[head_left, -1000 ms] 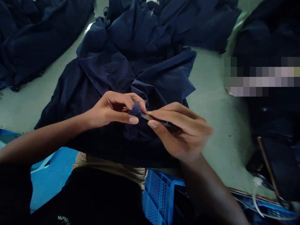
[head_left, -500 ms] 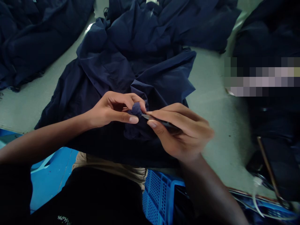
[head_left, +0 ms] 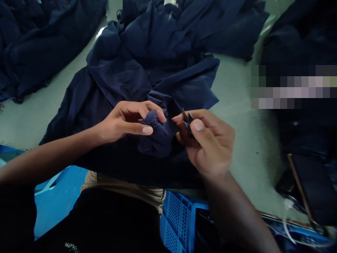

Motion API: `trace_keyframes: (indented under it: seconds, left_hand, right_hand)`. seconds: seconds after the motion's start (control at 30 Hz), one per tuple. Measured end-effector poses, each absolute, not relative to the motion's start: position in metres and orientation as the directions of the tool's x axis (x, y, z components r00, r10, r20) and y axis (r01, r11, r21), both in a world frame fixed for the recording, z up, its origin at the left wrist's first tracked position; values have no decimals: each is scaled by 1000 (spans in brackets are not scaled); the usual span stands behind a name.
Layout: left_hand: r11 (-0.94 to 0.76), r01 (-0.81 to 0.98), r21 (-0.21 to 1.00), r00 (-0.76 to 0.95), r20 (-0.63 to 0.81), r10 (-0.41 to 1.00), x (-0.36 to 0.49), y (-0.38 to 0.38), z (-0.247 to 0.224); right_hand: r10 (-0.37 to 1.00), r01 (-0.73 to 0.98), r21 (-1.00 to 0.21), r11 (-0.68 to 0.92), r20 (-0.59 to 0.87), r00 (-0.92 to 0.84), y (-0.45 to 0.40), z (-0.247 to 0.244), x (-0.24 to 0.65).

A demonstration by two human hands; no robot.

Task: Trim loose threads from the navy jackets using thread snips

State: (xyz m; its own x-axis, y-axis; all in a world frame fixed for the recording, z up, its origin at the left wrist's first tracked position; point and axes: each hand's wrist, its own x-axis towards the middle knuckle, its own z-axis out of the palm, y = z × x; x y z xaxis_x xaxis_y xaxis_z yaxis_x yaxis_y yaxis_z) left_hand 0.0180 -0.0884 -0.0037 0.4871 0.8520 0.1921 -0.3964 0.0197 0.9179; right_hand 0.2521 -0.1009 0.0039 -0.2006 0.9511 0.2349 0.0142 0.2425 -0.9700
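A navy garment (head_left: 118, 70) lies rumpled across the table in front of me. My left hand (head_left: 129, 119) pinches a gathered end of it, which looks like an elasticated cuff (head_left: 155, 123), between thumb and fingers. Just to the right, my right hand (head_left: 207, 140) holds a pair of small dark thread snips (head_left: 187, 117). Their two pointed blades stand apart and point up and away from me. A gap separates the blades from the cloth. The rest of the snips is hidden in my palm.
More navy garments lie at the far left (head_left: 47, 42) and the right (head_left: 295, 45) of the pale green table (head_left: 237, 91). A phone-like dark object (head_left: 316, 189) and a white cable (head_left: 286, 221) sit at the lower right. A blue crate (head_left: 179, 218) stands below the table edge.
My right hand has drawn the snips back from the gathered cloth and turned so the blades point upward. The left hand keeps its pinch, with the gathered end slightly turned.
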Motion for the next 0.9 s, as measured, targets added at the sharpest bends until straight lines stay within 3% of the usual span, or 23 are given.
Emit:
trace_keyframes:
  seconds: [0.17,0.3,0.47,0.67,0.8,0.9]
  left_hand:
    - [49,-434,900,465,177,867,18,-88,-3]
    - [68,-451,890,458,166,873,18,-89,-4]
    - [122,-491,863,389,92,916,21,-88,-4]
    - [243,-494,835,243,-136,961,26,-84,-5]
    - [290,-420,860,209,-219,953,29,-83,-5]
    - [326,-350,878,252,-247,936,30,-84,-4]
  right_hand:
    - [954,-78,-994,80,99,-282,-97,3,252]
    - [942,-88,-994,67,92,-324,-98,5,252]
    - [914,-57,-974,221,227,-335,-98,7,253]
    - [835,97,-877,470,407,-370,-105,13,247]
    - [825,230,-822,520,414,-386,-105,13,244]
    - [847,214,-843,494,411,-338,-102,11,244]
